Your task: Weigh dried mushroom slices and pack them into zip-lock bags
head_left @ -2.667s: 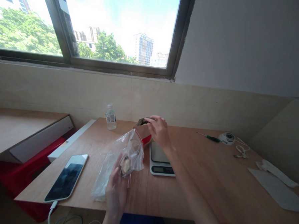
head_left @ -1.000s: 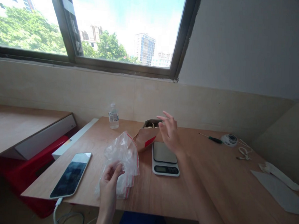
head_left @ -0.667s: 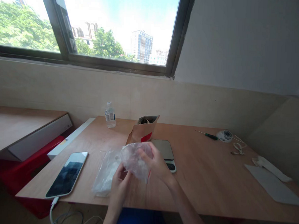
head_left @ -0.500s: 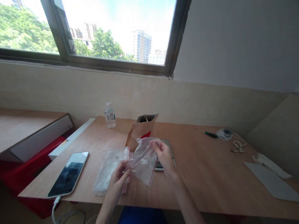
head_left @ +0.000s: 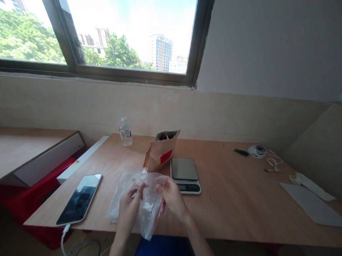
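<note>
While the bench (head_left: 235,207) itself is laid out much as it was a few seconds ago, the action on it has shifted. Paper pouch (head_left: 156,154), red patch facing front: stands with its mouth gaping near the far side; the right hand was at its rim 2.7 s ago and is now well away from it. Stack of plastic bags (head_left: 117,201): flat on the bench, left of centre, beneath and beside the left hand. Kitchen scale (head_left: 185,169): just to the right of the pouch; half a second ago largely covered from view, now mostly seen. Held bag (head_left: 147,216): thin, see-through, between the two hands, lowered since 0.5 s ago; its lower corner hangs past the front edge. Contents, if any, cannot be made out. Left hand (head_left: 128,208): thumb and fingertips narrowed on the film. Right hand (head_left: 173,200): pinching the upper right part, close to the red seal strip (head_left: 157,215). Whether the seal is parted: cannot tell. Judgement: with both hands now on one bag, handling the film is the step in progress; pouch and scale are out of use for the moment.
</note>
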A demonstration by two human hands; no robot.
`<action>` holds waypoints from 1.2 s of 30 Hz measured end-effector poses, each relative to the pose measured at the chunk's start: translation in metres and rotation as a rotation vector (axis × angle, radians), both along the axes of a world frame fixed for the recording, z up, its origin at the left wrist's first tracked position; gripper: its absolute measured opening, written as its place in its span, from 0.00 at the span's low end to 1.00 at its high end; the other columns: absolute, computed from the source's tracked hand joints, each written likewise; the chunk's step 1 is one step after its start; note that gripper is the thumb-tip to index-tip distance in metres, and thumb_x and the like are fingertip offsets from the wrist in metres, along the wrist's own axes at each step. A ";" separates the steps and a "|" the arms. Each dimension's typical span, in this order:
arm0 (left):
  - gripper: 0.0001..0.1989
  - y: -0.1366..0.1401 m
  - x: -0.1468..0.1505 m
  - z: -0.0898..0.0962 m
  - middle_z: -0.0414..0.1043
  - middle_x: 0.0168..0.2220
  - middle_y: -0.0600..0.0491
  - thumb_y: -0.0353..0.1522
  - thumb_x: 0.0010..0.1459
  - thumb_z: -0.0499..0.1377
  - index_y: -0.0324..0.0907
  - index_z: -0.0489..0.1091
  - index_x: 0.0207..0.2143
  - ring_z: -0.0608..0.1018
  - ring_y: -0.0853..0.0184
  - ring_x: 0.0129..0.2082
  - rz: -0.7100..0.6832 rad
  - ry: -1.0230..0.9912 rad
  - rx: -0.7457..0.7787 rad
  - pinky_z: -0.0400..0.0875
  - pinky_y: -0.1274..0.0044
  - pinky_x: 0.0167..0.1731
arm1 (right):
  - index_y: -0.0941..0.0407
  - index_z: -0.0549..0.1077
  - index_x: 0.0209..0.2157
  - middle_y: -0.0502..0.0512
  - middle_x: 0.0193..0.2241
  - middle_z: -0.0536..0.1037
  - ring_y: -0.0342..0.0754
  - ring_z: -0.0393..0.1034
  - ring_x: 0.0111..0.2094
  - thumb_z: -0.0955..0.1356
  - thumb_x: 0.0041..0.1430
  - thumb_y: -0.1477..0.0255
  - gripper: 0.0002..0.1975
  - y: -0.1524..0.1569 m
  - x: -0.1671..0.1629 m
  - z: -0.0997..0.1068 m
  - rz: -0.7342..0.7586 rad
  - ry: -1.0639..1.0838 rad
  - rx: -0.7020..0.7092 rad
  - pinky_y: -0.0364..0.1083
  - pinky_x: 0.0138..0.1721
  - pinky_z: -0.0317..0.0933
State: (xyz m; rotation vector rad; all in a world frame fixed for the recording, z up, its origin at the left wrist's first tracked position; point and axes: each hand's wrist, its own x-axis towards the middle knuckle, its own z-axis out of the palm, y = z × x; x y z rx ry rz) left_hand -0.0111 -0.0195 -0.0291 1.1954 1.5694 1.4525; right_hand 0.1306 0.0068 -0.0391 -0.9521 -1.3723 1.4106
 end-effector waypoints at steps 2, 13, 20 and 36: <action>0.24 0.004 -0.018 0.003 0.64 0.18 0.55 0.53 0.46 0.57 0.40 0.73 0.25 0.70 0.66 0.22 0.039 0.072 -0.004 0.63 0.78 0.22 | 0.53 0.63 0.44 0.52 0.37 0.73 0.38 0.64 0.12 0.64 0.55 0.54 0.21 -0.001 0.011 -0.005 0.070 0.014 -0.069 0.39 0.10 0.55; 0.30 0.025 -0.018 0.018 0.57 0.57 0.32 0.41 0.58 0.51 0.33 0.56 0.58 0.62 0.45 0.57 0.487 0.803 0.028 0.58 0.53 0.50 | 0.54 0.70 0.40 0.61 0.39 0.76 0.55 0.72 0.38 0.57 0.62 0.60 0.16 -0.004 0.120 -0.045 -0.613 -0.545 0.250 0.51 0.38 0.66; 0.23 0.035 0.013 -0.040 0.57 0.60 0.40 0.36 0.62 0.45 0.40 0.60 0.58 0.57 0.51 0.62 0.068 0.915 0.073 0.49 0.56 0.57 | 0.53 0.71 0.41 0.59 0.40 0.78 0.55 0.74 0.40 0.56 0.63 0.65 0.16 -0.010 0.126 -0.060 -0.607 -0.669 0.231 0.50 0.39 0.66; 0.26 0.043 0.004 -0.076 0.58 0.59 0.37 0.37 0.62 0.46 0.37 0.53 0.61 0.60 0.51 0.60 -0.075 0.921 0.007 0.52 0.55 0.57 | 0.48 0.73 0.46 0.54 0.33 0.81 0.51 0.75 0.30 0.56 0.60 0.76 0.20 -0.009 0.115 -0.046 -0.436 -1.180 0.224 0.43 0.24 0.54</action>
